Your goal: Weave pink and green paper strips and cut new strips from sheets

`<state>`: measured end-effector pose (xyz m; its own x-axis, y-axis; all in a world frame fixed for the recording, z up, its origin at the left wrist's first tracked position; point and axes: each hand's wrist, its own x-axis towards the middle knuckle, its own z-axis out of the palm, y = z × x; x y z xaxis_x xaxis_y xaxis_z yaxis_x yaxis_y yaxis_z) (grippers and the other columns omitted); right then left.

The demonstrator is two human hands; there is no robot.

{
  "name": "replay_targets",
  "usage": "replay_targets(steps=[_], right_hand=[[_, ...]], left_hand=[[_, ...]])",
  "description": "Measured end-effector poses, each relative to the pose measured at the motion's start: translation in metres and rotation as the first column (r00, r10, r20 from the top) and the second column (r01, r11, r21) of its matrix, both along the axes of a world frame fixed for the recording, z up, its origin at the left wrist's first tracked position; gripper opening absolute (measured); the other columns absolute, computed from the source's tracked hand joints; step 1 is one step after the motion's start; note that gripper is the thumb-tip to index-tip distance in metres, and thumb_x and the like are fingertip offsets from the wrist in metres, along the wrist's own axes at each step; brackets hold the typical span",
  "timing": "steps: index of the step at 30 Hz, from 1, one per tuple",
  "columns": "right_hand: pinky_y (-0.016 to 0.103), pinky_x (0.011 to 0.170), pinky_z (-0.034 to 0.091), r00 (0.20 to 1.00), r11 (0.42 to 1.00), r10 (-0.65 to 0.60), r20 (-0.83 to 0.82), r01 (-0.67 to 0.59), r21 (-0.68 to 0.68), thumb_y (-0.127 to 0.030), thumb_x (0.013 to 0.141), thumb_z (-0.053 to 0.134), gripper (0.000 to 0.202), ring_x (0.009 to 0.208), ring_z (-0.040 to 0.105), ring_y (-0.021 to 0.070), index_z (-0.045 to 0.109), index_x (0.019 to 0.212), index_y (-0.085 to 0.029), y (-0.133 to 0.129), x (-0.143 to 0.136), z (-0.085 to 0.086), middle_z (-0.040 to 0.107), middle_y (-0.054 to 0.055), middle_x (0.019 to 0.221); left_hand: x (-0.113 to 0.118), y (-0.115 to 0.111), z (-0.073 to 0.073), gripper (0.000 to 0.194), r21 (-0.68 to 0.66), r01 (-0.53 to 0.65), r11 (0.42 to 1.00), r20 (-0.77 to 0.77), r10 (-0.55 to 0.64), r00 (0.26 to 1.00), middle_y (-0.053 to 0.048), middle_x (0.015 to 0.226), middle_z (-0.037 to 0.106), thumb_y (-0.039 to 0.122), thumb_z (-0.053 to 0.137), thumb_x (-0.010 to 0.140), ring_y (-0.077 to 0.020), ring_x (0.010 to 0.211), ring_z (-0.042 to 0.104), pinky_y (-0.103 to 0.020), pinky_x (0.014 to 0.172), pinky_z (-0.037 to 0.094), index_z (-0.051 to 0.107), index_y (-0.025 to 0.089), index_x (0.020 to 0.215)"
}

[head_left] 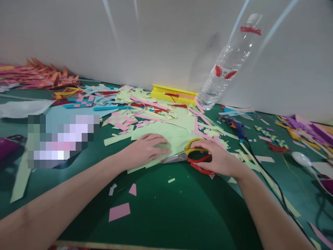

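My left hand (144,150) lies on pale green paper (149,130), its fingers stretched out and slightly apart over the sheet. My right hand (221,158) is closed around the handles of a pair of scissors (178,158), one loop yellow and the other red. The metal blades point left, toward the fingers of my left hand, along the near edge of the green paper. Whether the paper lies between the blades, I cannot tell. Pink paper scraps (119,211) lie on the green tabletop (169,215) in front of my hands.
Behind my hands spreads a heap of cut paper strips (125,119). A yellow folded piece (156,92) lies by the wall, beside a leaning plastic bottle (226,66). To the right are a blue glue gun (239,130) with its black cord and a white spoon (301,159).
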<state>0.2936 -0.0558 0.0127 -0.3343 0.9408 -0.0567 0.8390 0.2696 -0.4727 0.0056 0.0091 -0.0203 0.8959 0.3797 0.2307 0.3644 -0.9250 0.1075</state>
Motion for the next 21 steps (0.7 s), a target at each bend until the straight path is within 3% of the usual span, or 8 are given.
replay_targets(steps=[21], right_hand=[[0.043,0.091,0.042,0.996,0.997,0.077,0.046,-0.077,-0.011,-0.042,0.078,0.062,0.034,0.108,0.052,0.0263,0.059,0.109,-0.028,-0.001,-0.013,0.002,0.062,0.004,0.118]], left_hand=[[0.000,-0.001,0.001,0.036,-0.025,-0.036,0.999,-0.034,0.035,0.999,-0.002,0.134,0.052,0.017,0.041,0.097,-0.0243,0.131,0.034,-0.042,0.106,0.030,0.059,0.032,0.125]])
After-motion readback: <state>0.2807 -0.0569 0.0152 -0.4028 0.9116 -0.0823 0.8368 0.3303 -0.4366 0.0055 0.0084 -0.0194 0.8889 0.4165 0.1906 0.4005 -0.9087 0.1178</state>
